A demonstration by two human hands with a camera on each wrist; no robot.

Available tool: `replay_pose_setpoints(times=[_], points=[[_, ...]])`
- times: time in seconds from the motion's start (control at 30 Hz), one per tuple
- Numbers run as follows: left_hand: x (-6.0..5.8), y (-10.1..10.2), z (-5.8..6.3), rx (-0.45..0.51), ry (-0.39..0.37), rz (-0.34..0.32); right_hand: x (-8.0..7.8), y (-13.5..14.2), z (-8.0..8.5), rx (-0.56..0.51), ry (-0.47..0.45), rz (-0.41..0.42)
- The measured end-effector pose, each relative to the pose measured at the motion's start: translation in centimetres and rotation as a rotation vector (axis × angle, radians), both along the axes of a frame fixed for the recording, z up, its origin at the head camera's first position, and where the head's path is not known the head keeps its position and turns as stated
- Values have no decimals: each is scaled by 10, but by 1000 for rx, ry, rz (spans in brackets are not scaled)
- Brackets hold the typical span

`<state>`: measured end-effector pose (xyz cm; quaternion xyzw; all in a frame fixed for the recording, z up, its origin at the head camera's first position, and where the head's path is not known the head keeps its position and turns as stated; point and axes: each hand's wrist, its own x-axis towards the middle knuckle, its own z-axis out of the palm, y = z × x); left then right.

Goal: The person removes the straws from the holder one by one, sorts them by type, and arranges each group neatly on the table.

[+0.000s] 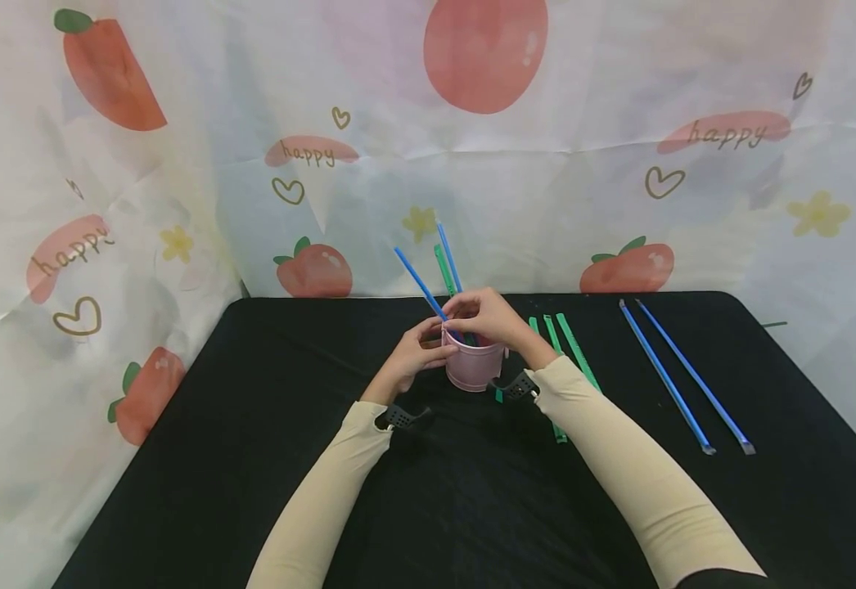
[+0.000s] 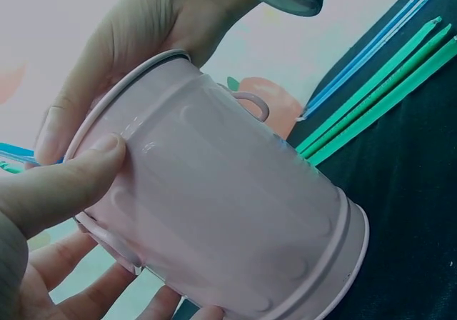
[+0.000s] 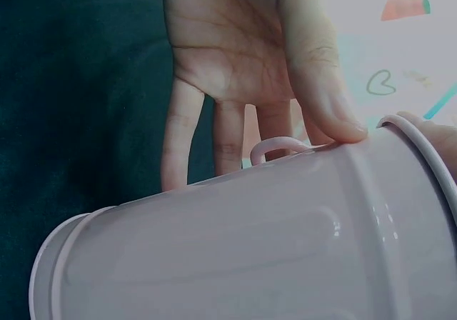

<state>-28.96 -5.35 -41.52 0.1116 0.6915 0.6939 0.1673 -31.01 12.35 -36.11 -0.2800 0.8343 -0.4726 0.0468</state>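
A small pink metal bucket [image 1: 472, 372] with little loop handles stands near the table's back edge. My left hand [image 1: 415, 357] grips its left side, the thumb near the rim in the left wrist view and the fingers around the wall. My right hand [image 1: 488, 315] reaches over the rim, its fingertips pinching the lower part of a slanted blue straw [image 1: 419, 274]. Another blue straw [image 1: 449, 254] and a green straw [image 1: 442, 266] stick up from the bucket behind that hand. The straws' lower ends are hidden by the bucket and my fingers.
Several green straws [image 1: 578, 352] lie right of the bucket, partly under my right forearm. Two blue straws in clear wrappers [image 1: 667, 380] lie farther right on the black-covered table [image 1: 200, 474]. A printed white curtain [image 1: 384, 188] hangs behind and at the left.
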Motion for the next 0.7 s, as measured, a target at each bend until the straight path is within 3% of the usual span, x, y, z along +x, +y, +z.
replay_pose_setpoints(times=[0.7], points=[[-1, -1, 1, -18, 29, -21, -2, 1, -1, -202, -162, -146]])
